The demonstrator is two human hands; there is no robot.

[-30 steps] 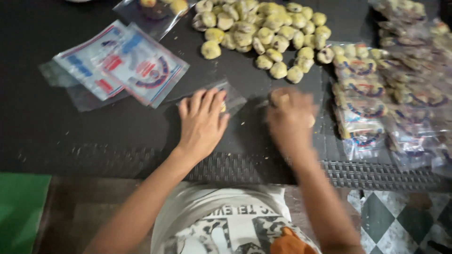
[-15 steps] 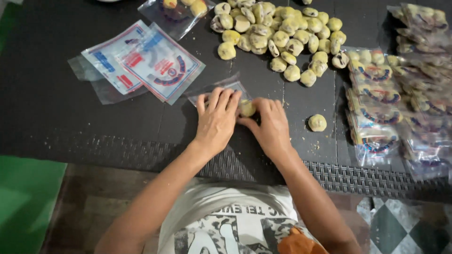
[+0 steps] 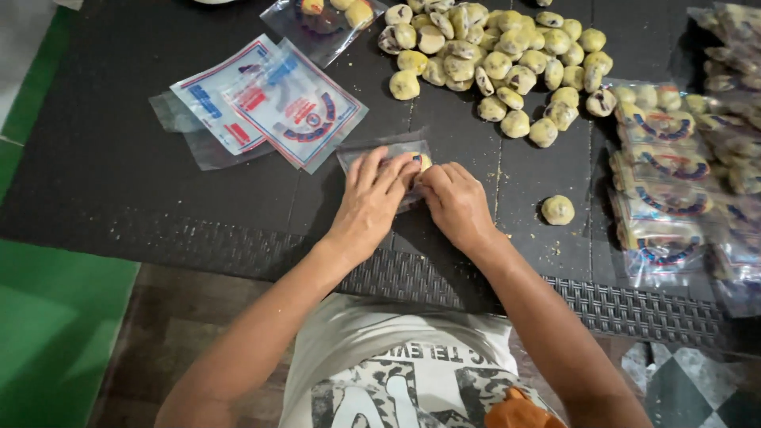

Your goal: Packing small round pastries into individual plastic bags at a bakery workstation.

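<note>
- Many pale round cookies lie heaped at the far side of the black table; they look crumbly, best taken by the sides.
- Printed empty bags lie left; filled packs are cut off at the right.
- One clear bag lies mid-table, thin, light and slippery; the left hand presses it flat, fingers spread.
- One cookie at its mouth is pinched by the right hand, mostly hidden.
</note>
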